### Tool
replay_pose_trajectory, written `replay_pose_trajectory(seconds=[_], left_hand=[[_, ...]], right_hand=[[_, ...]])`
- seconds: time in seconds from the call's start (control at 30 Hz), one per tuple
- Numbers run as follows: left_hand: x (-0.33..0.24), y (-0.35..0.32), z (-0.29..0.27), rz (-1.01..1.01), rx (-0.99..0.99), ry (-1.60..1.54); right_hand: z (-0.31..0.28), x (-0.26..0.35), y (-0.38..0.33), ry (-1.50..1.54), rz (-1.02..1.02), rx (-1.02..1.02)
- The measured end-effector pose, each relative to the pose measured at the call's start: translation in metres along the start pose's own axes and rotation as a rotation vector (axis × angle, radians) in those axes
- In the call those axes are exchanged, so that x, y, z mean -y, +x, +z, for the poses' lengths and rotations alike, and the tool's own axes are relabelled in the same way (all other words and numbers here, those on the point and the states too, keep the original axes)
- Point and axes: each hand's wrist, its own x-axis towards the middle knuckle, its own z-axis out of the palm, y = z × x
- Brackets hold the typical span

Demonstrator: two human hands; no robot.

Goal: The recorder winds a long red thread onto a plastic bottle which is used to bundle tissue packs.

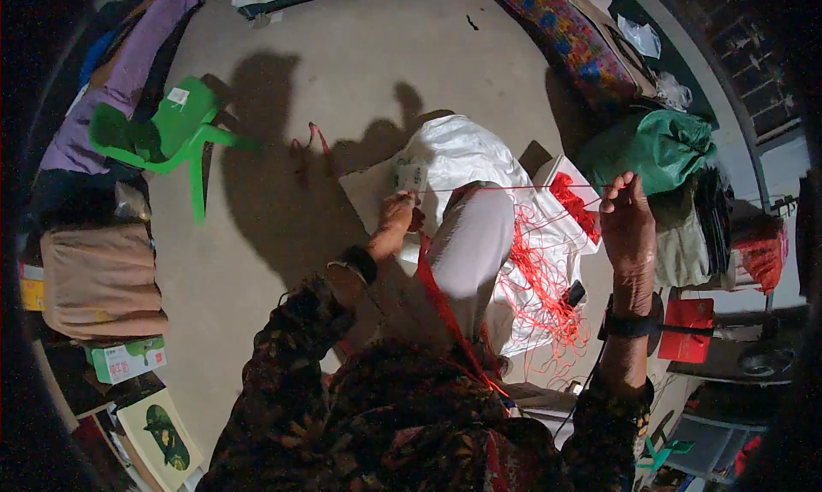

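A thin red cord (514, 188) is drawn taut across my knee between my two hands. My left hand (396, 218) is closed at its left end, where a wider red band (438, 299) also starts and runs down over my lap. Just beyond the left fingers is a small pale block with dark print (412, 178); whether I hold it I cannot tell. My right hand (628, 222), raised at the right, pinches the cord's other end between bent fingers. Loose tangled red cord (544, 295) lies over a white sheet (467, 141) beside my leg.
A white box of red cord (572, 205) stands beside the sheet, near a green sack (651, 149). At the left is a green plastic stool (175, 128). A brown cloth (103, 278) and a carton (128, 360) line the left side. A red strand (318, 138) lies on the floor ahead.
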Motion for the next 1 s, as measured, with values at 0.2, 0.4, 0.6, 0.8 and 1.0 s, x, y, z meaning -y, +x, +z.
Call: replay_pose_trajectory(seconds=[0.2,0.4,0.6,0.8,1.0], left_hand=[[-0.023,-0.022,-0.003,0.126,0.028,-0.184],[-0.034,-0.015,-0.009,-0.177,0.102,-0.417],[-0.067,-0.011,0.008,-0.251,0.026,-0.043],[-0.104,-0.06,-0.018,-0.062,0.352,0.131],[-0.132,-0.04,-0.006,0.037,0.483,0.191]], right_hand=[[-0.01,-0.02,-0.017,-0.034,0.092,-0.033],[-0.032,-0.007,-0.022,-0.011,0.078,-0.096],[-0.066,0.035,-0.056,-0.017,-0.043,-0.092],[-0.078,0.045,-0.126,-0.245,-0.043,-0.179],[-0.103,0.048,-0.162,-0.156,-0.049,-0.213]])
